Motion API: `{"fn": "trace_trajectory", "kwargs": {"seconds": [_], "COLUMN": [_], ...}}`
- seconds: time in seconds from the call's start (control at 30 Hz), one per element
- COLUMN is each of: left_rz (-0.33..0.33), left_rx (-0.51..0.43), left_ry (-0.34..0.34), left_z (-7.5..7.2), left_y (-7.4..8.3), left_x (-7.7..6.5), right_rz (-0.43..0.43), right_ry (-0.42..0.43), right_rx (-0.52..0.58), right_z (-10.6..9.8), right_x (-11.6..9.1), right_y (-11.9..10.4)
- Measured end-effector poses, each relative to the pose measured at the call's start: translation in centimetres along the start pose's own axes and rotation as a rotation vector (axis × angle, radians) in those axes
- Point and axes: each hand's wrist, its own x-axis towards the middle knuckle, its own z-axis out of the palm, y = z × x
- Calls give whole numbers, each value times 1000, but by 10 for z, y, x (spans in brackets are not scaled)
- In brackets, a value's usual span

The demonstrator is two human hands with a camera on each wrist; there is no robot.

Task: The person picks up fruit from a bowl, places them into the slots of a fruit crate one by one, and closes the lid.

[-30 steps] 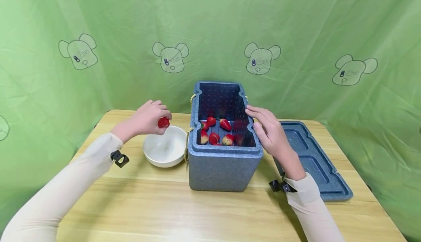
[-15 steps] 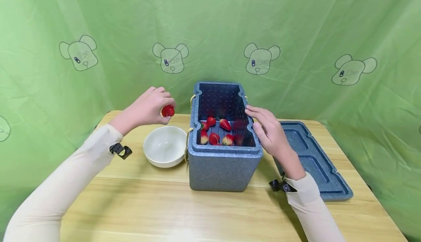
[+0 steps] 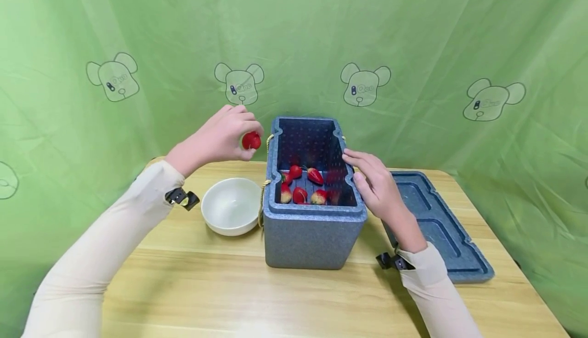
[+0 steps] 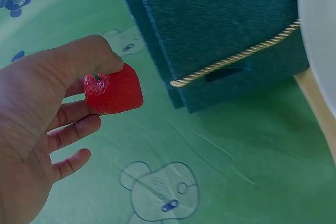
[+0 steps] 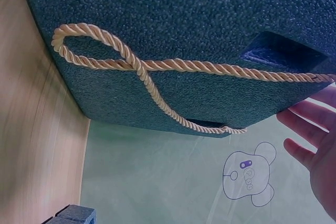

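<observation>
A red strawberry point(image 4: 118, 92) is pinched between the thumb and fingers of my left hand point(image 3: 225, 133), up above the table and just left of the box's far rim. My right hand point(image 3: 374, 182) rests on the right rim of the grey-blue foam box point(image 3: 312, 238), its fingers fairly straight. Several strawberries point(image 3: 315, 175) lie on the floor of that box, toward its near end. Below my left hand, a white bowl point(image 3: 229, 208) stands against the box's left side with nothing in it.
The box lid point(image 3: 441, 225) lies on the wooden table point(image 3: 206, 297) at the right, partly under my right forearm. Gold rope point(image 5: 184, 65) hangs along the box's sides. A green curtain point(image 3: 303, 31) with printed bear heads closes off the back.
My left hand has risen from above the bowl and moved right toward the box, carrying the strawberry. My right hand stays on the box rim.
</observation>
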Motion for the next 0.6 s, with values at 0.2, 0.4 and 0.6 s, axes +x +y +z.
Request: {"fn": "trace_trajectory", "kwargs": {"seconds": [0.2,0.4,0.6], "left_rz": [18,26,60], "left_rx": [-9,-43,-66], "left_ry": [26,19,5], "left_z": [-5,-6,-2], "left_y": [6,15,23], "left_x": [16,33,48], "right_rz": [12,11,0], "right_ry": [-15,-14,-5], "right_rx": [-4,-6,-6], "right_z": [-2,-2,0], "right_x": [1,0,0], "right_y": [-1,-1,1]}}
